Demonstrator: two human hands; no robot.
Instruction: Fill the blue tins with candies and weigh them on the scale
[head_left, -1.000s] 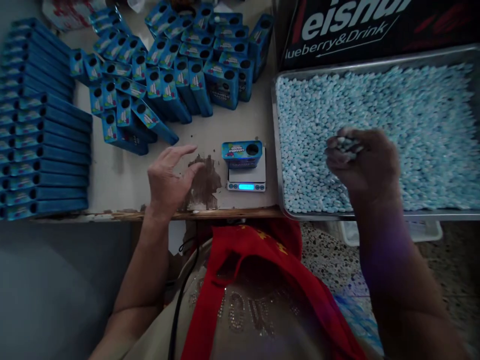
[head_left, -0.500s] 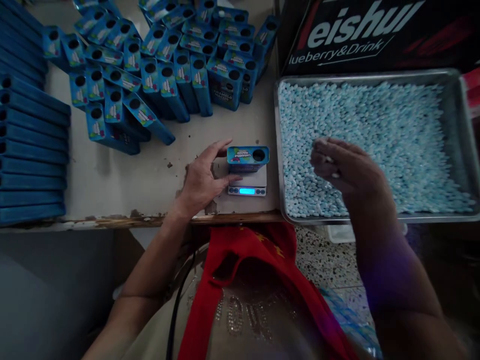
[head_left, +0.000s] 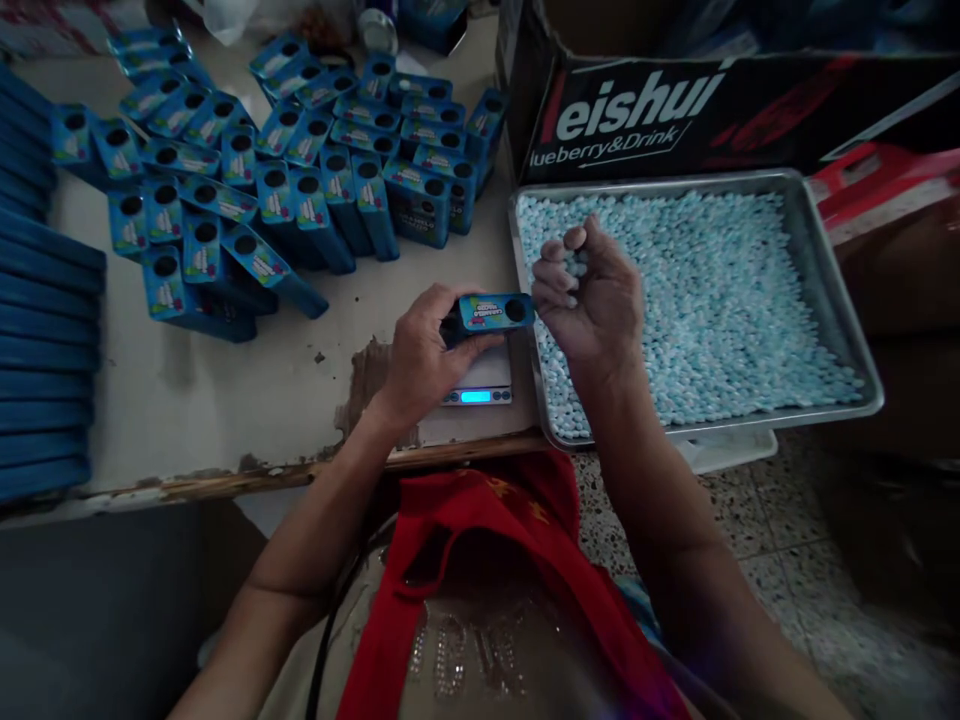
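A blue box with a round dark hole in its top (head_left: 495,313) is gripped by my left hand (head_left: 431,350), fingers behind and thumb in front. Below it, a small digital scale (head_left: 475,397) shows a lit blue display near the table edge. Palm up, my right hand (head_left: 596,300) is curled around several pale blue candies (head_left: 574,268), over the left side of a metal tray. More such candies (head_left: 705,300) cover the tray's bottom (head_left: 874,395).
Many blue boxes with holes (head_left: 311,205) stand at the back left, and stacked boxes (head_left: 49,350) line the left edge. A black carton (head_left: 675,115) is behind the tray. Something red (head_left: 862,180) lies right of it.
My left hand has closed on the box, which now looks tilted off the scale. My right hand has turned palm up and moved left toward the box. The view has shifted.
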